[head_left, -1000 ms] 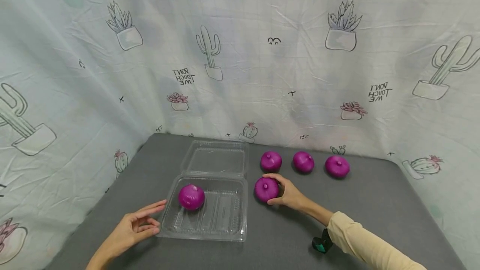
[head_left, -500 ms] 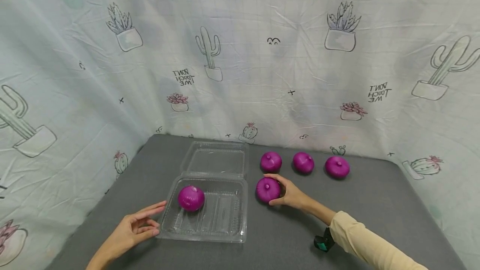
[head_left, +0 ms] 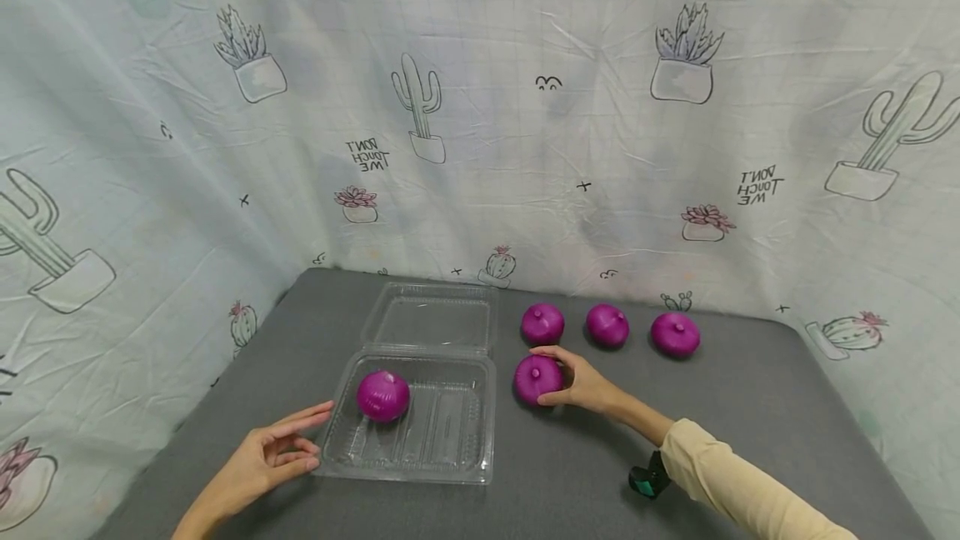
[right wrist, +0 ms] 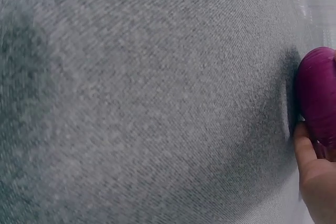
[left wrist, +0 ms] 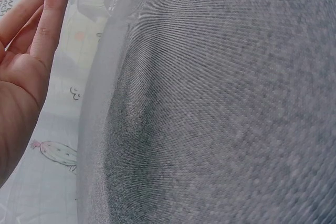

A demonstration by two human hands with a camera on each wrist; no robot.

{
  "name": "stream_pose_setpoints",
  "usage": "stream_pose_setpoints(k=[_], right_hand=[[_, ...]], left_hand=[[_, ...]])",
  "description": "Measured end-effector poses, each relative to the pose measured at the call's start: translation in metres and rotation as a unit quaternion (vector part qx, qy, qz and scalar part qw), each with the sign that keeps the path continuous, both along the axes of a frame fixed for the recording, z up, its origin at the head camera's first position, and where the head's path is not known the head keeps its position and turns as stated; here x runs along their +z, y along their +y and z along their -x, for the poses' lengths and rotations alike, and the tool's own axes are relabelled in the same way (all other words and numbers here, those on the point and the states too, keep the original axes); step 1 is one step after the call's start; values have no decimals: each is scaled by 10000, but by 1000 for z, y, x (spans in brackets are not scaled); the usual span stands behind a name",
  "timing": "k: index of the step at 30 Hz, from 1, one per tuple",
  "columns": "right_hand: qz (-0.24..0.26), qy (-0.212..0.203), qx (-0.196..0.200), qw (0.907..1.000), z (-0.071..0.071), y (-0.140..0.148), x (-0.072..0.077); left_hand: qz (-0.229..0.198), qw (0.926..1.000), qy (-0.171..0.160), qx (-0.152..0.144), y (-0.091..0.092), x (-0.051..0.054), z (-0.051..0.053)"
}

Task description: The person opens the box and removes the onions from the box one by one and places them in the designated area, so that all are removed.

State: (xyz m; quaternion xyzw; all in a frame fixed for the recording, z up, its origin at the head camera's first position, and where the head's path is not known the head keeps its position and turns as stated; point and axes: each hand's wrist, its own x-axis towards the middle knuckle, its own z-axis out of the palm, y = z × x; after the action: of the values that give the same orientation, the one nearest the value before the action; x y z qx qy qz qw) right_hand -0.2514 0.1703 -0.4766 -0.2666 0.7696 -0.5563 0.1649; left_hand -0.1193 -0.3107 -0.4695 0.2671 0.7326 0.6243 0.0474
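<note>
In the head view, my right hand [head_left: 585, 386] holds a purple onion [head_left: 537, 379] with fingers and thumb around its right side, just right of a clear plastic clamshell container [head_left: 487, 423]. The right wrist view shows that onion [right wrist: 317, 95] low over the grey cloth, partly cut off by the frame edge. Another purple onion [head_left: 383, 396] sits in the left part of the container's base. My left hand [head_left: 258, 457] has its fingers extended, the fingertips at the container's left rim. In the left wrist view the left hand [left wrist: 26, 66] holds nothing visible in its palm.
The container's lid [head_left: 431, 319] lies folded back behind its base. Three more purple onions, the left one [head_left: 542, 324], the middle one [head_left: 607, 326] and the right one [head_left: 675, 335], stand in a row at the back. A patterned curtain [head_left: 480, 107] borders the grey table [head_left: 750, 415].
My right hand and the onion it holds have shifted slightly to the right. The left hand, the container and the other onions stay where they were.
</note>
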Motion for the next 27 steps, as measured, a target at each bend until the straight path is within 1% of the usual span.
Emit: stream_pose_setpoints(k=[4,8,13,17,21,27], right_hand=[[-6,9,99,10000,1,2,2],[-38,-85,127,9999,1,3,4],[-99,-59,176,9998,2,5,4],[-129,-38,296,9995,2,8,4],[-177,-39,399,9990,2,9,4],[-263,108,390,9988,2,9,3]], left_hand=[[-31,10000,12,-13,0,0,1],[-37,10000,20,-53,0,0,1],[-56,10000,22,-79,0,0,0],[-74,9999,6,-85,0,0,0],[-71,10000,-43,-55,1,0,-1],[81,9999,-69,92,1,0,-2]])
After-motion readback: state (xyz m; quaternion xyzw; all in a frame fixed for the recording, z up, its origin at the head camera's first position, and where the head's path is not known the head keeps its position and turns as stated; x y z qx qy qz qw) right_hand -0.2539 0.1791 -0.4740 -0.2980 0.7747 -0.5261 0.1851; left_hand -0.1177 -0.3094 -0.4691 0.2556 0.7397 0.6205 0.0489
